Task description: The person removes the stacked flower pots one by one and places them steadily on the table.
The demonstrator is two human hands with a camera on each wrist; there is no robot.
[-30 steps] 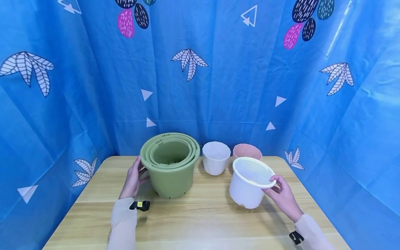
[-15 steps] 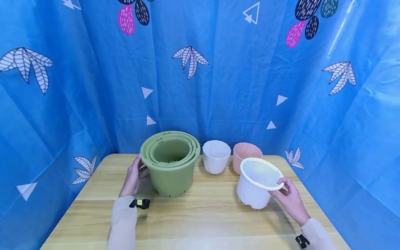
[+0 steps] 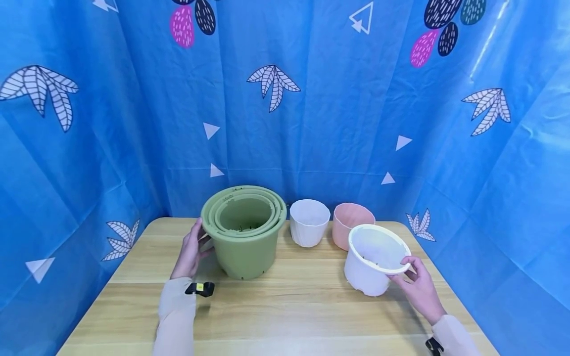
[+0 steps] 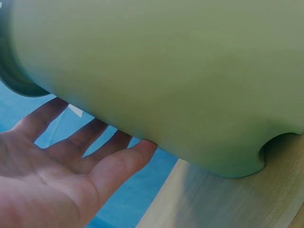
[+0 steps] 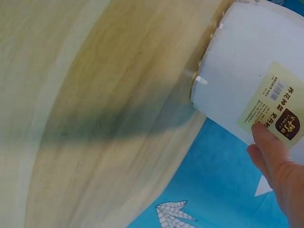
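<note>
A green flower pot (image 3: 245,259) with smaller green pots nested inside stands upright at the left. My left hand (image 3: 189,253) rests its fingertips on the pot's side below the rim; in the left wrist view the fingers (image 4: 121,161) are spread and fairly straight against the green wall. On the right, my right hand (image 3: 420,289) holds the rim of a white flower pot (image 3: 366,274), thumb outside and other fingers at the rim. A yellowish label (image 5: 278,102) shows on its side in the right wrist view. Whether its base touches the table fully, I cannot tell.
A small white fluted pot (image 3: 308,230) and a pink pot (image 3: 343,232) stand side by side at the table's back, the pink one partly behind the larger white pot. Blue patterned curtain (image 3: 276,138) encloses the wooden table (image 3: 285,316) at back and sides.
My right hand has carried the white pot to the right and slightly lower, uncovering more of the pink pot. The left hand and green pots have stayed in place.
</note>
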